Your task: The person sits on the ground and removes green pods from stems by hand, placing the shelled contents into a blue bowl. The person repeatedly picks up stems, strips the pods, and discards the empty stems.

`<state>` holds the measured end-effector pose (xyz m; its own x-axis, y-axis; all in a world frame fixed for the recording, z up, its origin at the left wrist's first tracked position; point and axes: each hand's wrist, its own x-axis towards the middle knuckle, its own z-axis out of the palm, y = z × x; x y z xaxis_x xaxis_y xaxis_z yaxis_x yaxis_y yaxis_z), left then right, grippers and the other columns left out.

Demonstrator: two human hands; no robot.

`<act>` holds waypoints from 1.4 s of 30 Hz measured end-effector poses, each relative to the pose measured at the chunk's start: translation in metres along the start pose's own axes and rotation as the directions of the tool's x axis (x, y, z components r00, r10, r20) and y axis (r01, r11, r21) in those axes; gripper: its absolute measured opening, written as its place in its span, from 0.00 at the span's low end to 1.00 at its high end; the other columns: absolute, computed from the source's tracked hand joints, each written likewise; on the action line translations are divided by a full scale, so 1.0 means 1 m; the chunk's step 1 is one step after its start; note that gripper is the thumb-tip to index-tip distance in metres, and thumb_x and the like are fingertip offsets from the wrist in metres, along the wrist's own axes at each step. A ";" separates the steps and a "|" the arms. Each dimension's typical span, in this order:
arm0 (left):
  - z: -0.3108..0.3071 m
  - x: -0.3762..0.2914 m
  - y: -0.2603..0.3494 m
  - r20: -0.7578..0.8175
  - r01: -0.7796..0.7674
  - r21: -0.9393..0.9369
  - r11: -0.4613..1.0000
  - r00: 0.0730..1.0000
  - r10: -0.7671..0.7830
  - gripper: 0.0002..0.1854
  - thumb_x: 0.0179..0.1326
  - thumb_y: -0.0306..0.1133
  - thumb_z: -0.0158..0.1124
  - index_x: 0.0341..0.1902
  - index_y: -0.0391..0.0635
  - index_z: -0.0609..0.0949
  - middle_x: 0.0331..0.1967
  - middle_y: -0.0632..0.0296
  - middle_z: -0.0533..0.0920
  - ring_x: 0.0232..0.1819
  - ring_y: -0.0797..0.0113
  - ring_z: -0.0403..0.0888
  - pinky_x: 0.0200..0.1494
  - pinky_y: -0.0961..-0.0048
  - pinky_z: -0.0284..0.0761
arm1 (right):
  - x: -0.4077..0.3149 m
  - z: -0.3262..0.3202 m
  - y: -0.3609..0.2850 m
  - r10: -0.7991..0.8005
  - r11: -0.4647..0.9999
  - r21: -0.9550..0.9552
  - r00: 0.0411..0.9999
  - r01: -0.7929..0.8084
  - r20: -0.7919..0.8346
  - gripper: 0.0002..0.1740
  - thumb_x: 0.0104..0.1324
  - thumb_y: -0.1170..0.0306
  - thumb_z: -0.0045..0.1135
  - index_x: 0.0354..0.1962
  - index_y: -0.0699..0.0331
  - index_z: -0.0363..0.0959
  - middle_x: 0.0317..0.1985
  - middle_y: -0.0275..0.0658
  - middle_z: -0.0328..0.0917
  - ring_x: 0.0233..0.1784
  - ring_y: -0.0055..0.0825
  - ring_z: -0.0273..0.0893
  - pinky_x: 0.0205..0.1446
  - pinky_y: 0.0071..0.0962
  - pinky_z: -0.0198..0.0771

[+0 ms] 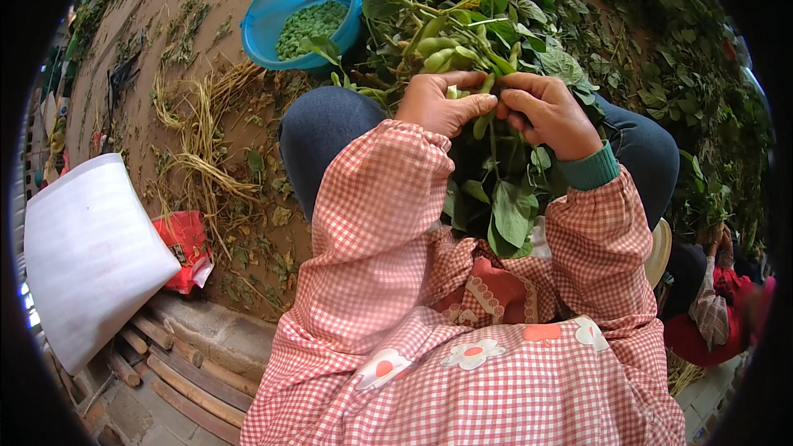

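Over the lap, my left hand (443,102) pinches a green soybean pod (487,85) between thumb and fingers. My right hand (548,110) meets it from the other side, its fingertips closed at the same pod. A cut pale green piece (452,92) shows against the left palm; whether it is pod or stem I cannot tell. Just beyond the fingers is a cluster of plump pods (440,54) on a soybean plant, whose leaves (514,214) hang down between the knees. A blue plastic basin (253,28) beyond the left knee holds shelled green beans (310,28).
Cut soybean plants (644,56) lie heaped ahead and to the right. Dry stalks (207,142) litter the dirt at left. A white sheet (93,254), a red plastic packet (184,248) and wooden poles (192,384) lie lower left. At far right another person's hands (715,236) touch plants.
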<state>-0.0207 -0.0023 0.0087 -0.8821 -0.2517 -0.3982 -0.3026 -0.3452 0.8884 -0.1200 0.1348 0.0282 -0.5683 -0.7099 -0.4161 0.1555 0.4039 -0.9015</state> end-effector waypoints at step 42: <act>0.005 0.014 -0.034 -0.235 -0.209 0.330 0.920 0.926 0.295 0.15 0.46 0.32 0.65 0.40 0.42 0.80 0.30 0.52 0.81 0.31 0.65 0.81 0.36 0.73 0.73 | 0.006 0.012 0.009 -0.207 0.894 -0.401 0.978 0.202 0.030 0.09 0.59 0.77 0.41 0.31 0.73 0.70 0.19 0.31 0.71 0.15 0.10 0.62 0.16 0.14 0.57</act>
<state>-0.0243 0.0100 -0.0255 -0.8213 -0.5473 -0.1608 -0.2135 0.0335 0.9764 -0.1126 0.1276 0.0161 -0.5633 -0.7953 -0.2239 -0.2996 0.4492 -0.8417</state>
